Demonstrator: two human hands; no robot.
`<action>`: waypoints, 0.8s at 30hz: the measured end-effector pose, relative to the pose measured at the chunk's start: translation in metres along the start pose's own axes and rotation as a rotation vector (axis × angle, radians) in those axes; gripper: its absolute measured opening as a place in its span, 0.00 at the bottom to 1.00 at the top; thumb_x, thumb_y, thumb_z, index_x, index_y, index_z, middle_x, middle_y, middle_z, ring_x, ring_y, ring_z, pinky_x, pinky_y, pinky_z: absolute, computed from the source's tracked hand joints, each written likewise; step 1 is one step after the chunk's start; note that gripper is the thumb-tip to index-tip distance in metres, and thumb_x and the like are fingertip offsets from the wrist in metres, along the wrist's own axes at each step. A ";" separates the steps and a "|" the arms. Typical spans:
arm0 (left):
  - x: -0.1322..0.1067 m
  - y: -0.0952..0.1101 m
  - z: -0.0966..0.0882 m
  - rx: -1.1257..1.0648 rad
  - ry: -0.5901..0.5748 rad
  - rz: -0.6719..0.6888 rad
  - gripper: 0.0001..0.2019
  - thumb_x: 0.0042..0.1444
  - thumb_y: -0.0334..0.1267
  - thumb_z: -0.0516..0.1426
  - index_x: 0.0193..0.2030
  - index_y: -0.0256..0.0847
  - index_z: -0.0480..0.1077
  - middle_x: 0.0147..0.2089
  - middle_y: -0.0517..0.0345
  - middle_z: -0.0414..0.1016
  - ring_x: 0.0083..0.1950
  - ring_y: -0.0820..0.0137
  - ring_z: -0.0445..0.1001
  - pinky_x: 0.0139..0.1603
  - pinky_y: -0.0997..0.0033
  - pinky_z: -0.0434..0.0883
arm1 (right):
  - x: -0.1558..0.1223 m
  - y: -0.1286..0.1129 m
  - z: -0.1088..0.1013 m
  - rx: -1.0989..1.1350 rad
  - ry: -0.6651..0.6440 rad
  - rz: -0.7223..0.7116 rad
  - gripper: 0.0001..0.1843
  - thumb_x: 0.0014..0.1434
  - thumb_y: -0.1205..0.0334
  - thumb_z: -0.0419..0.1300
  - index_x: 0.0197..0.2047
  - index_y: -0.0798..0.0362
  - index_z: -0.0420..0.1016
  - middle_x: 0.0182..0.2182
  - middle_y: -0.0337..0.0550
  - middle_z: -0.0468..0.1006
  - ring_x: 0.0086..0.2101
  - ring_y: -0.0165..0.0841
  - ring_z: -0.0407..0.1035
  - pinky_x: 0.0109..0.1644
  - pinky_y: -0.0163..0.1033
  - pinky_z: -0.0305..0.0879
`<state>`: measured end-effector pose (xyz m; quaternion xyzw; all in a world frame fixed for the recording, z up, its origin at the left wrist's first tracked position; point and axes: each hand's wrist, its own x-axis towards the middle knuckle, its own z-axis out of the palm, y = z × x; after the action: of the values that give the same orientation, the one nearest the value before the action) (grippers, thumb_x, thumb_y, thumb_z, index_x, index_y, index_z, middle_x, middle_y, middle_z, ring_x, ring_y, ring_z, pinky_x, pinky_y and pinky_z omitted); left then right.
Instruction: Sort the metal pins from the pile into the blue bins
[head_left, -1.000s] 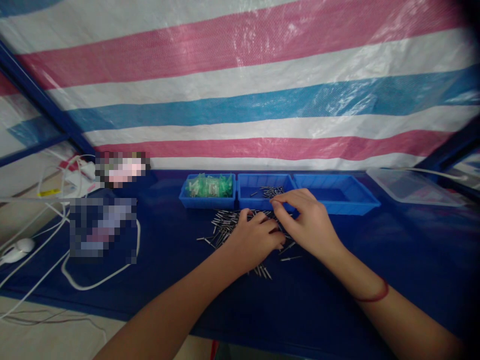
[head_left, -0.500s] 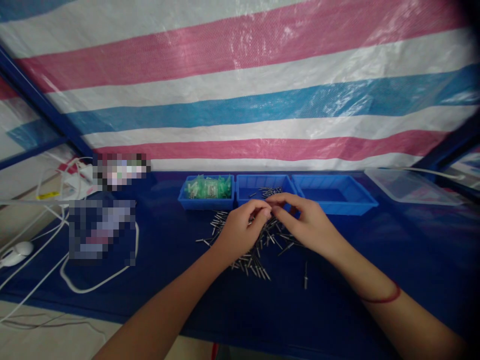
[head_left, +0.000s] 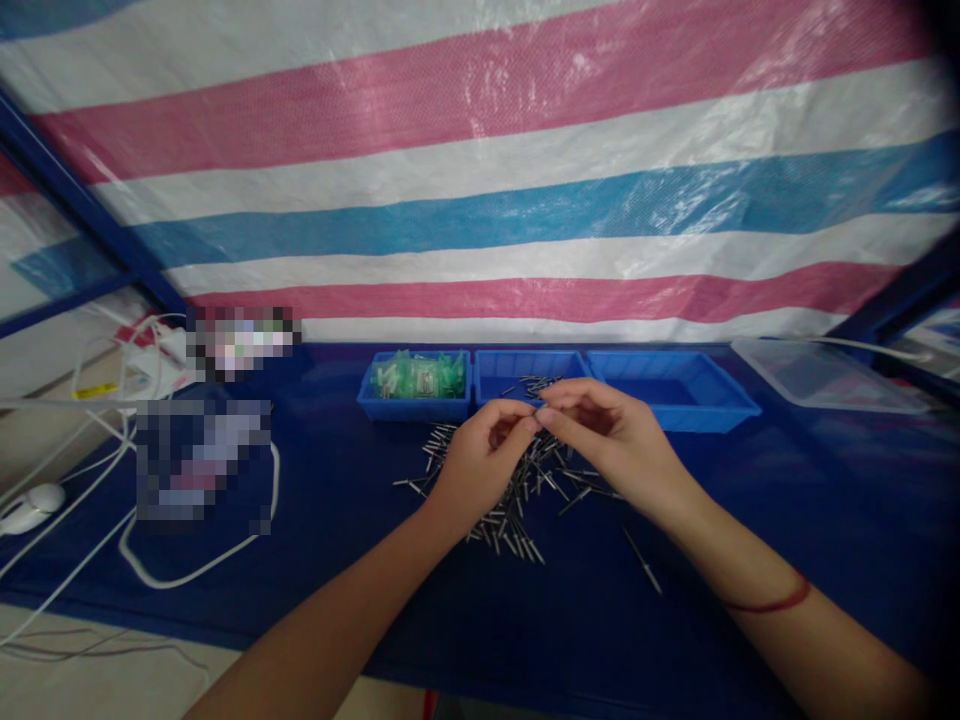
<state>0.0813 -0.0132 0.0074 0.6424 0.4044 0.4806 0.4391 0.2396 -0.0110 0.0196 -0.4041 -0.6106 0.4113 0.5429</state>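
Observation:
A heap of small metal pins [head_left: 517, 500] lies on the blue table [head_left: 750, 520]. My left hand [head_left: 480, 465] and my right hand [head_left: 607, 440] are raised just above the heap, fingertips meeting in a pinch near the middle blue tray [head_left: 495, 372]. Whatever the fingertips pinch is too small to make out. One pin [head_left: 643, 562] lies apart to the right of the heap. The middle tray holds a few pins. A red string circles my right wrist.
A blue tray [head_left: 416, 380] of green plastic parts stands left of the middle tray, another blue tray [head_left: 675, 385] right of it. A clear plastic lid [head_left: 825, 375] lies far right. White cables [head_left: 187, 565] and a mouse [head_left: 34, 500] sit at the left. A striped tarp hangs behind.
Both hands lifted off the pin heap and brought their fingertips together above it. A single pin has slid away to the right front.

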 end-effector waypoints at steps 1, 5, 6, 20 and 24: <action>0.000 0.000 0.000 0.005 0.012 0.000 0.07 0.59 0.39 0.56 0.39 0.37 0.71 0.37 0.56 0.74 0.38 0.72 0.71 0.43 0.71 0.67 | 0.000 0.000 0.000 -0.013 0.004 0.003 0.10 0.50 0.56 0.67 0.36 0.50 0.76 0.32 0.39 0.76 0.31 0.29 0.70 0.35 0.36 0.67; 0.000 -0.002 0.000 0.015 0.036 -0.003 0.08 0.58 0.39 0.57 0.39 0.37 0.70 0.37 0.56 0.74 0.38 0.71 0.71 0.42 0.71 0.67 | -0.002 0.001 -0.001 -0.096 -0.006 -0.001 0.09 0.52 0.55 0.65 0.34 0.51 0.76 0.28 0.39 0.74 0.27 0.29 0.66 0.29 0.36 0.64; 0.000 -0.003 0.000 0.016 0.039 0.000 0.08 0.58 0.40 0.58 0.39 0.37 0.70 0.37 0.56 0.74 0.38 0.71 0.71 0.42 0.71 0.68 | -0.002 0.001 -0.001 -0.108 -0.004 -0.010 0.09 0.53 0.55 0.65 0.34 0.51 0.76 0.28 0.39 0.75 0.27 0.29 0.66 0.30 0.36 0.63; -0.001 0.007 -0.003 0.083 0.025 -0.036 0.07 0.57 0.39 0.57 0.39 0.38 0.69 0.34 0.59 0.71 0.34 0.74 0.69 0.35 0.75 0.66 | -0.002 0.003 -0.003 -0.198 -0.041 -0.083 0.09 0.56 0.56 0.62 0.38 0.51 0.76 0.30 0.40 0.74 0.29 0.30 0.65 0.31 0.37 0.62; -0.002 0.010 -0.003 0.100 0.043 -0.042 0.09 0.59 0.42 0.55 0.37 0.38 0.68 0.31 0.61 0.68 0.31 0.75 0.67 0.32 0.76 0.63 | -0.003 0.001 -0.003 -0.309 -0.073 -0.134 0.09 0.58 0.56 0.60 0.36 0.51 0.75 0.28 0.39 0.72 0.27 0.29 0.64 0.30 0.37 0.61</action>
<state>0.0793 -0.0177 0.0168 0.6444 0.4507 0.4642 0.4075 0.2427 -0.0131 0.0176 -0.4260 -0.7113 0.2900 0.4780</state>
